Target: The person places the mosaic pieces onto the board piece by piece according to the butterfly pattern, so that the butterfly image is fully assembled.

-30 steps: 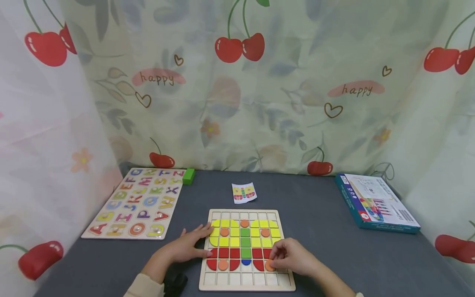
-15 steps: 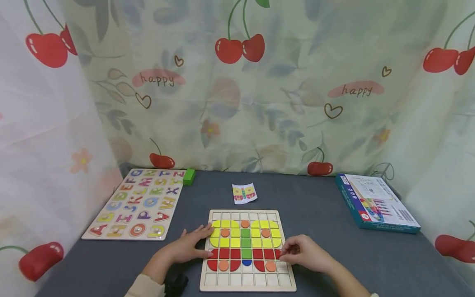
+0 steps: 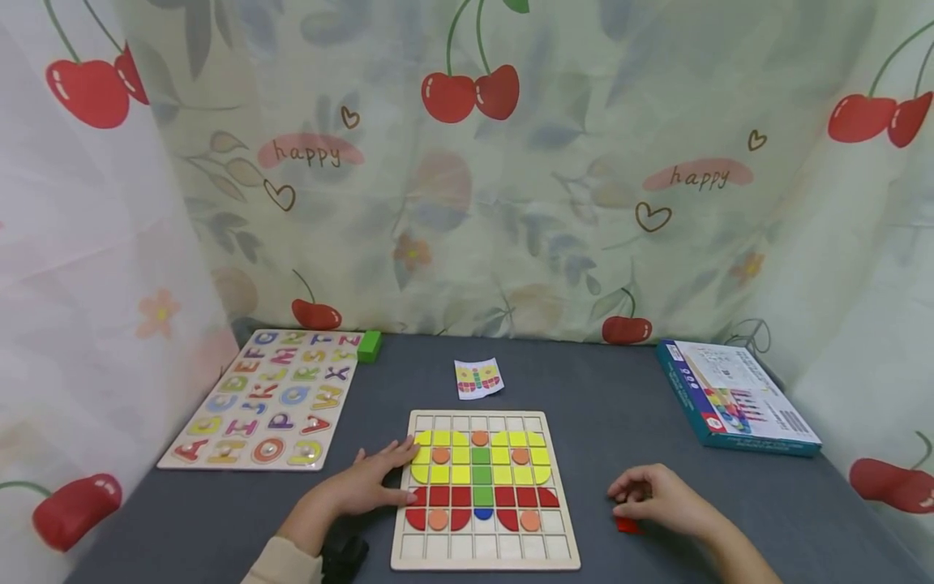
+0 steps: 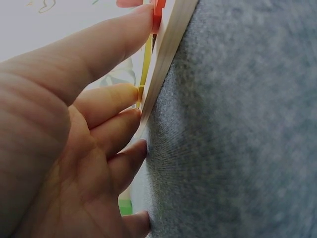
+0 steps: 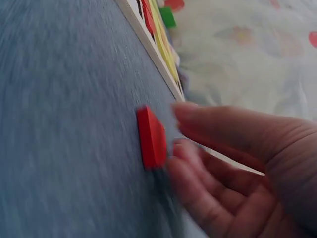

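A wooden grid board (image 3: pixel 485 548) lies in the middle of the table, filled in part with yellow, red, green, orange and blue flat pieces. My left hand (image 3: pixel 368 484) rests along its left edge; in the left wrist view the thumb and fingertips touch the rim with fingers extended. To the right of the board, my right hand (image 3: pixel 660 499) hovers over a red piece (image 3: pixel 627 526) on the table. The right wrist view shows this red block (image 5: pixel 152 139) beside the fingertips, while the thumb stands apart from it. Its full outline is partly hidden.
A small picture card (image 3: pixel 478 379) lies behind the board. An alphabet puzzle (image 3: pixel 244 426) sits at left, with a green block (image 3: pixel 370 347) at its corner. A flat box (image 3: pixel 740 401) is at right. Patterned curtains (image 3: pixel 547 203) enclose the table.
My right hand let go of the orange round piece in the board's lower right, then moved right off the board to the red piece. My left hand has stayed in place.
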`<state>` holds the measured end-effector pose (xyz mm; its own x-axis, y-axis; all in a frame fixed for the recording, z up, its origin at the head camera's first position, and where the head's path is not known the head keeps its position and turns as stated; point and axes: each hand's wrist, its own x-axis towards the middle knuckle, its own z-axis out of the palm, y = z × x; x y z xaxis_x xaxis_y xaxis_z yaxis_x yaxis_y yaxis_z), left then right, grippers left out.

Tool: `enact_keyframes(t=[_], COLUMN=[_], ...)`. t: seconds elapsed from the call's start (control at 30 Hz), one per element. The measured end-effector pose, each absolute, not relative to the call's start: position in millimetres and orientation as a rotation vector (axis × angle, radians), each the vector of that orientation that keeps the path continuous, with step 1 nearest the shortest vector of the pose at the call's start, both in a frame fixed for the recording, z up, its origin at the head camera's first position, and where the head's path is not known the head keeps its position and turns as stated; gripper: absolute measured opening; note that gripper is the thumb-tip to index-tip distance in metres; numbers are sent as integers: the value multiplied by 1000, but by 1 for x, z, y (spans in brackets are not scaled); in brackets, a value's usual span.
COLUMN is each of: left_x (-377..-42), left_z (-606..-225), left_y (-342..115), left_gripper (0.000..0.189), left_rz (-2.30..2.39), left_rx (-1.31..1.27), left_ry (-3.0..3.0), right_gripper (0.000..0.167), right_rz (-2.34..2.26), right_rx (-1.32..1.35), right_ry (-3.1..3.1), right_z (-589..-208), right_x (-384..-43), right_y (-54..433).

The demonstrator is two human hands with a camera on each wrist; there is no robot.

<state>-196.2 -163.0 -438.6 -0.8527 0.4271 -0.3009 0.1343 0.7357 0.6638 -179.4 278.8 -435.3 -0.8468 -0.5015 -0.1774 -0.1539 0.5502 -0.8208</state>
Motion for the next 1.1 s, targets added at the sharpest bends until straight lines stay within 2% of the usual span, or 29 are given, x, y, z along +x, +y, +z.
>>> enact_keyframes(t=[0.3,0.63,1.1], left_x=[-196,-196,-197], left_z=[-437,-437,-437], left_y=[-163,-163,-163], left_gripper=[78,78,78], left_rz=[897,892,893], left_rx=[414,414,415], left_ry=[2502,2500,2492], right_gripper=[25,26,31], right_rz=[-1186,-1246,-1452], right_rx=[-743,-581,-408], right_ry=[2331,2259,2155], right_z=[-440,-438,-435], right_x=[-177,-176,-180], right_y=[288,281,242])
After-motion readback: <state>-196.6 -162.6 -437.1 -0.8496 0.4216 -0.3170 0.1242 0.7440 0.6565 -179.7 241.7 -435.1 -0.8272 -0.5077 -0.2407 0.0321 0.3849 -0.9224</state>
